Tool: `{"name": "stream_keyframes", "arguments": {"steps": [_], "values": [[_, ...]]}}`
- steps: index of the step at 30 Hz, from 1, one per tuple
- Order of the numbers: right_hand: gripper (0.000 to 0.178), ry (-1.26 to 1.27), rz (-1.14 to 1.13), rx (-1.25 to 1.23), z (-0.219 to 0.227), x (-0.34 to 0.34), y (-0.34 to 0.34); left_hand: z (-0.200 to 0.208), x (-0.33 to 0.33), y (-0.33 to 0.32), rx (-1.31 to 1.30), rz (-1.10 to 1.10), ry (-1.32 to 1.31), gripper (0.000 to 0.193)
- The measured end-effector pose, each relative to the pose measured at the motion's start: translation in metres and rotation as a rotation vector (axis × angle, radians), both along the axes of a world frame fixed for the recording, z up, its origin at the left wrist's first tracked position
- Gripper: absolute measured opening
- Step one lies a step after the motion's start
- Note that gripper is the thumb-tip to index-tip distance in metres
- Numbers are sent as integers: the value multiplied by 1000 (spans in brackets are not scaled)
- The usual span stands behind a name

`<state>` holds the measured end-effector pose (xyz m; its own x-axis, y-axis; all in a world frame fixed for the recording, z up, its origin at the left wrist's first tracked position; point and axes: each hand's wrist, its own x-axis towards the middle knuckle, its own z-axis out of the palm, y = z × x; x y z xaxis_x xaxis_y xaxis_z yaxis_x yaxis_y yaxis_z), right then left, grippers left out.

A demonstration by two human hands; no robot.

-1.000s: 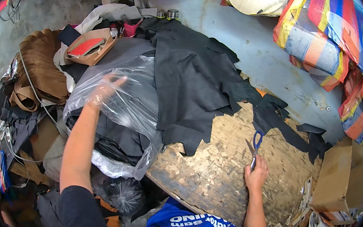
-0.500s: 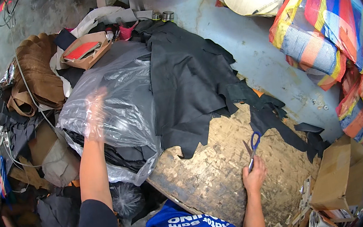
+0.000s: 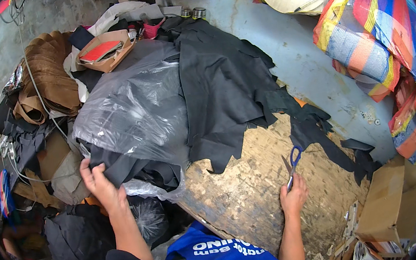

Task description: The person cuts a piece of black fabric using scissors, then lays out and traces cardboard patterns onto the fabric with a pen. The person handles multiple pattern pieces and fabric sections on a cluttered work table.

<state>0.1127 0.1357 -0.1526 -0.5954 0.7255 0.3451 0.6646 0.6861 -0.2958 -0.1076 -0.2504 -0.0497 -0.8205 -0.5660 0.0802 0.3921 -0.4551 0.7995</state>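
Note:
My left hand (image 3: 105, 188) is at the left edge of a clear plastic bag (image 3: 132, 105), its thumb and fingers apart. Its thumb is beside black sheet material (image 3: 113, 165) that shows out of the bag's near opening; whether it touches the sheet I cannot tell. On the worn wooden tabletop (image 3: 247, 193), my right hand (image 3: 294, 196) grips scissors (image 3: 291, 167) by one blue handle loop. The other loop and the parted blades stick out beyond the fingers. A large black sheet with ragged edges (image 3: 222, 76) lies right of the bag.
Narrow black offcuts (image 3: 323, 139) trail along the table's far right side. Behind the bag stand a cardboard tray (image 3: 118, 58) and a pink basket (image 3: 153, 30). Stacked brown pieces (image 3: 50, 71) sit at left. A cardboard box (image 3: 385, 201) is at the near right, below striped mesh bags (image 3: 363, 43).
My left hand has come off the top of the plastic bag, down and left to its near edge. More black sheet shows there. My right hand still holds the scissors.

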Motion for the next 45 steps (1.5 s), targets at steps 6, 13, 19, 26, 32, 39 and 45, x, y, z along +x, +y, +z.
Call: {"name": "stream_keyframes", "arguments": {"steps": [6,13,19,26,32,39,45], "values": [[46,172,79,132,23,-17,-28,32,29,-5,35,-17,209,46],[69,458,1269,-187,78,-99,-176,18,70,3,-2,-106,-88,50],[58,511,1208,142,95,-167,-244,16,92,9,-158,-551,94,46],[29,918,1316,-269,111,-164,-217,54,67,30,-151,-940,210,47],[31,1090,969,-718,145,-120,-178,114,55,101,-170,-1377,411,42],[26,1549,576,-946,179,-86,-76,163,64,237,-3,-1826,667,45],[36,1232,494,84,214,-67,-11,165,43,280,-92,-1845,985,48]]}}
